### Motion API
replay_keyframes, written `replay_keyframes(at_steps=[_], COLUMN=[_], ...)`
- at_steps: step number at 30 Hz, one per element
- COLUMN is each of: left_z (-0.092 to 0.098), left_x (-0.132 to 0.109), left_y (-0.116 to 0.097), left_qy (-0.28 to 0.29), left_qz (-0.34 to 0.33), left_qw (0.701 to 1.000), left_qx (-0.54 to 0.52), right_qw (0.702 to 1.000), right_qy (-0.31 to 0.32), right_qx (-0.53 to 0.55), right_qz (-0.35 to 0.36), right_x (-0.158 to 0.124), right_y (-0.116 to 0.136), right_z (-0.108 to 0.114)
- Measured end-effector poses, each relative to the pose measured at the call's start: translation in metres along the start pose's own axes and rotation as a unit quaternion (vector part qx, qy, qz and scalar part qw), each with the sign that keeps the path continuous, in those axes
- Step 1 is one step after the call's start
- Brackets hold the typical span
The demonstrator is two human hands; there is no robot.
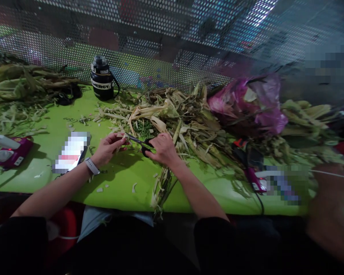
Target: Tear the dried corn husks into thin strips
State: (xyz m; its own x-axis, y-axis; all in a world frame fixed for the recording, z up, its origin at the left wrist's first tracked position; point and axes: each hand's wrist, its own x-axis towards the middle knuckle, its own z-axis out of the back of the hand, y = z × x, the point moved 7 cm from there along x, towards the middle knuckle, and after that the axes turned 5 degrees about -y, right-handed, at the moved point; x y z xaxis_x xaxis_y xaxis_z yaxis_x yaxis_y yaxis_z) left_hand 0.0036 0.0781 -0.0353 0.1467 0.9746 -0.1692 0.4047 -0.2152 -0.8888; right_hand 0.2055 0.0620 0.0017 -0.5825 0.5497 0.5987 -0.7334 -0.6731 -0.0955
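Black-handled scissors [136, 141] are in my right hand [164, 150], its fingers in the handle loops. Their blades point left toward my left hand [107, 148]. That hand is closed in a pinch on a small pale piece of dried husk [120, 135], close to the scissor tips. Just beyond both hands lies a heap of dry corn husks [172, 105] with some green shreds in it. A bundle of husk strips [162, 187] runs under my right wrist and over the table's front edge. Small pale scraps [134, 187] dot the green tabletop [117, 187].
A lit phone [71, 152] and a purple device [15, 154] lie to the left. Behind them stand a black bottle [102, 82] and more husks [17, 86]. Rightward are a pink plastic bag [252, 103] and another person's blurred arm [329, 198]. Perforated metal [160, 38] closes the back.
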Motion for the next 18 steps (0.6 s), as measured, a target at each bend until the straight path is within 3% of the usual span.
replay_keyframes(at_steps=[10, 18], left_z=[0.001, 0.014], left_x=[0.001, 0.007], left_y=[0.002, -0.004], left_qy=[-0.005, -0.059], left_qz=[0.008, -0.005], left_qw=[1.000, 0.998], left_qx=[0.004, -0.035], right_qw=[0.999, 0.992], right_qy=[0.020, -0.003], right_qx=[0.025, 0.089], right_qz=[-0.003, 0.089], right_x=[-0.003, -0.001], right_y=[-0.004, 0.012], right_z=[-0.007, -0.002])
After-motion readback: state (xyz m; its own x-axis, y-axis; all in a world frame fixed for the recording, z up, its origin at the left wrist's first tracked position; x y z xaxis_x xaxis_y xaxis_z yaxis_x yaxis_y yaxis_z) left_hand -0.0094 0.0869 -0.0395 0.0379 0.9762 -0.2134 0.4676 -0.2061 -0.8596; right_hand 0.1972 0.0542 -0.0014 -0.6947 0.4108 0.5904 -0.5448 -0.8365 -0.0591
